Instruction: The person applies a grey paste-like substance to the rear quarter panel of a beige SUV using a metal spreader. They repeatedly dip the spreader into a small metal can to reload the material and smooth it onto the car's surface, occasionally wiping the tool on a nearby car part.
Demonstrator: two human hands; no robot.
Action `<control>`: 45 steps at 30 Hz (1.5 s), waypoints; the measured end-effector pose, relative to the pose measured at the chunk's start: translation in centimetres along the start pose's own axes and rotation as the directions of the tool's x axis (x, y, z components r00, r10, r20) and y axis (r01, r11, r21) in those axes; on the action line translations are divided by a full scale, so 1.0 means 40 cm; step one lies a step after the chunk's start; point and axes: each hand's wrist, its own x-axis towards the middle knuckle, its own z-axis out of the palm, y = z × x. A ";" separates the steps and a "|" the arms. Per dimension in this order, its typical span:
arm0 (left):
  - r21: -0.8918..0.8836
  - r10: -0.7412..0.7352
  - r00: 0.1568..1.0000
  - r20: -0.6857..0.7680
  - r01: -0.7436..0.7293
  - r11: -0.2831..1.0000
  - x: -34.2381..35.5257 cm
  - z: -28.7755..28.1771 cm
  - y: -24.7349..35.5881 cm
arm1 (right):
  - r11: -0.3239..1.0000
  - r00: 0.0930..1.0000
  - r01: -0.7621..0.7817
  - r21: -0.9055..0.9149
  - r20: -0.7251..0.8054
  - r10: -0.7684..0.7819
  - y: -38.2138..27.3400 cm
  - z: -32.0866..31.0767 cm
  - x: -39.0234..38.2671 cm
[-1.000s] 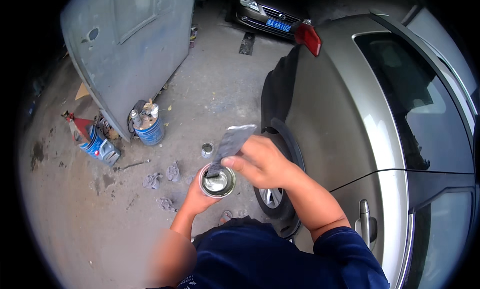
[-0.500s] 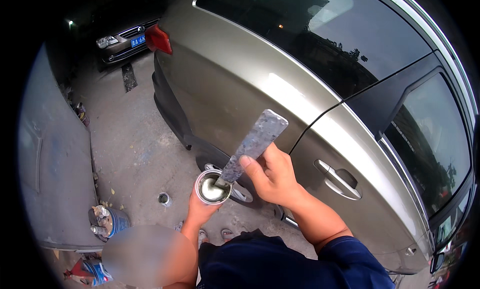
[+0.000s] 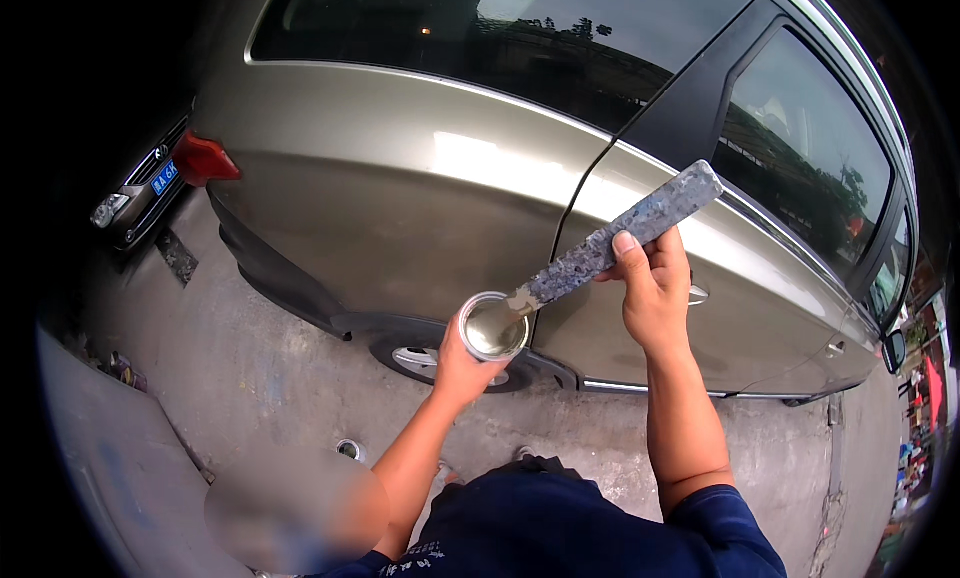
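Note:
My left hand (image 3: 463, 370) is wrapped round an open metal paint can (image 3: 495, 328), held up in front of the car's rear wheel. Pale, silvery-beige paint shows inside it. My right hand (image 3: 655, 288) grips a long flat stirring stick (image 3: 640, 223), mottled grey and caked with dried paint. The stick leans up to the right, and its lower tip, coated in wet paint, reaches into the can's mouth. Just beyond both hands is the beige-gold side of a car (image 3: 400, 208). How deep the tip sits in the paint is hidden.
The car's rear tyre (image 3: 512, 378) stands beyond the can. A second, small can (image 3: 350, 448) sits on the concrete floor (image 3: 290, 398) at lower left. Another dark car (image 3: 140, 193) is parked at far left. A grey metal panel (image 3: 120, 468) lines the left edge.
My view has swung right along the car. The stick now leans further over to the right, with more of its paint-coated tip showing at the can. Both hands keep their hold.

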 end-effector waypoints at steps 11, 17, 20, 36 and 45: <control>0.028 0.063 0.998 0.005 -0.063 0.998 0.063 0.126 0.063 | 0.999 0.993 -0.025 0.024 -0.117 0.027 0.014 -0.129 -0.005; 0.119 0.094 0.994 -0.050 -0.087 0.989 0.087 0.173 0.099 | 0.999 0.999 0.036 -0.004 -0.036 -0.036 0.063 -0.189 0.040; 0.167 0.123 0.989 -0.086 -0.107 0.980 0.095 0.186 0.078 | 0.999 0.995 -0.051 -0.014 -0.090 0.049 0.089 -0.174 0.018; -0.107 -0.116 0.584 0.803 0.334 0.937 0.117 0.118 0.069 | 0.975 0.820 0.128 -0.181 0.572 -0.002 0.045 -0.157 0.113; -0.118 -0.105 0.579 0.809 0.334 0.935 0.103 0.037 0.047 | 0.998 0.945 -0.039 0.042 0.327 0.023 0.109 -0.287 -0.086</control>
